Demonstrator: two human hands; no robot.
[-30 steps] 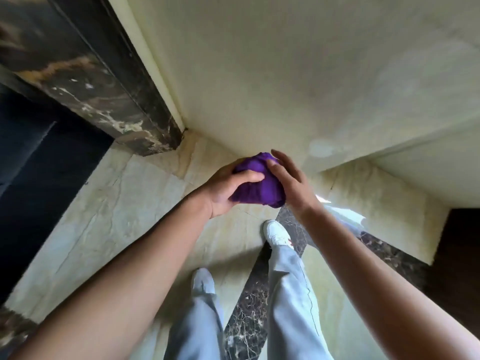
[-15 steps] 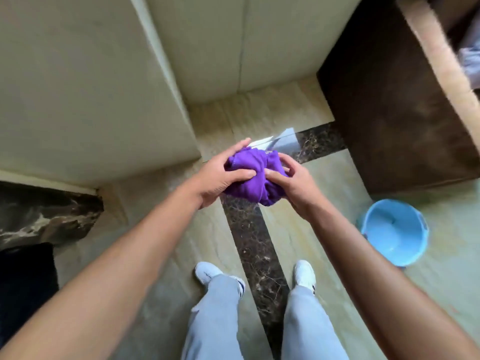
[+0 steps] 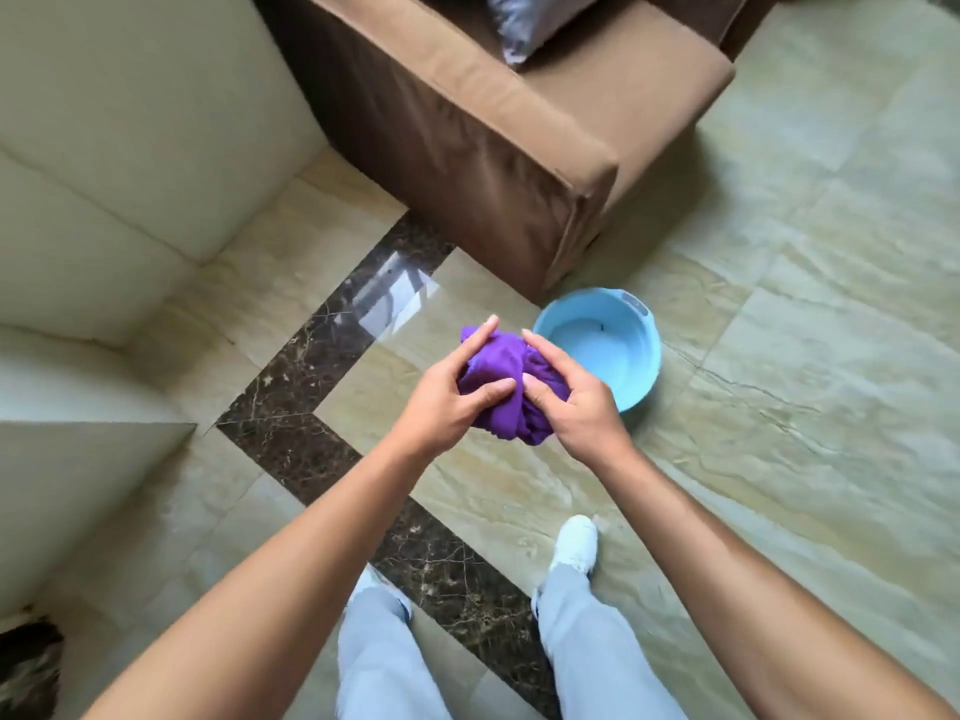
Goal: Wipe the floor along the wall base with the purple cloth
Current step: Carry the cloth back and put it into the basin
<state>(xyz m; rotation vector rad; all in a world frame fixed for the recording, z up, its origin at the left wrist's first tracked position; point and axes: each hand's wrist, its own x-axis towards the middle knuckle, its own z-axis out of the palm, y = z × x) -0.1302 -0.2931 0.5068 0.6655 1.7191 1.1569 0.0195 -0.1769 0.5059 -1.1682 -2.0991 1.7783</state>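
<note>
The purple cloth point(image 3: 506, 379) is scrunched into a soft ball, held up in the air above the shiny floor point(image 3: 810, 387). The left hand point(image 3: 447, 402) squeezes its left side. The right hand point(image 3: 576, 402) squeezes its right side. Left of the cloth is the pale wall point(image 3: 119, 163). Just right sits a blue bowl point(image 3: 605, 345), beside a brown sofa point(image 3: 498, 127).

- The cloth point(image 3: 506, 379) is sitting bunched between the left hand point(image 3: 447, 402) and right hand point(image 3: 576, 407), above the floor point(image 3: 805, 381).
- The basin point(image 3: 602, 345) is lying at their two o'clock.
- The sofa point(image 3: 493, 122) is standing at twelve o'clock, just behind the basin.
- The wall point(image 3: 104, 174) is running at ten o'clock.
</note>
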